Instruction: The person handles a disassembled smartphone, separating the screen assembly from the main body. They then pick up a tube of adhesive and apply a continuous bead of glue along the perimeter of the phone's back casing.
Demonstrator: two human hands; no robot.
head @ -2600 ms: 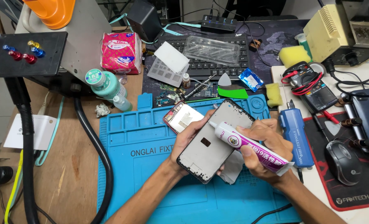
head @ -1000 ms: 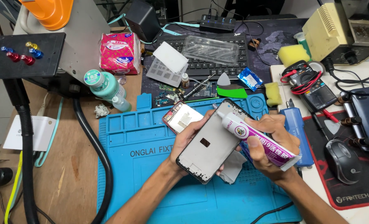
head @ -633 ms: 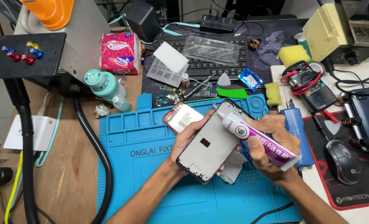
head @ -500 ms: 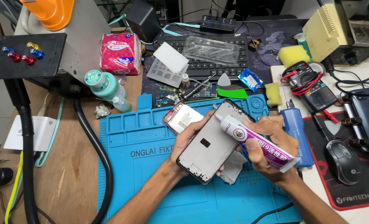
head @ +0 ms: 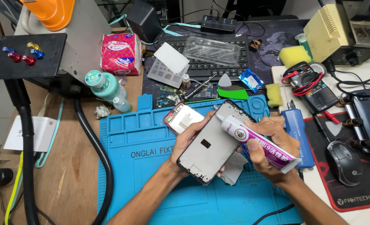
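My left hand (head: pixel 184 139) holds a phone screen panel (head: pixel 212 143), grey back side up, tilted above the blue repair mat (head: pixel 135 166). In my right hand (head: pixel 272 143) is a white and purple glue tube (head: pixel 255 141); its thin nozzle touches the panel's upper edge near the top corner. A red-framed phone body (head: pixel 181 117) lies on the mat just left of the panel. A grey cloth (head: pixel 234 168) peeks out under the panel.
Keyboard (head: pixel 210 62) with a clear plastic tray at the back. Teal bottle (head: pixel 106 87), pink tissue pack (head: pixel 120 53), black hose (head: pixel 97 154) on the left. Multimeter (head: pixel 314 85), blue tool (head: pixel 295 133), mouse (head: pixel 346 162), yellow sponges on the right.
The glue tube's nozzle has moved from the panel's right edge up to its top corner. The left hand keeps the panel almost still.
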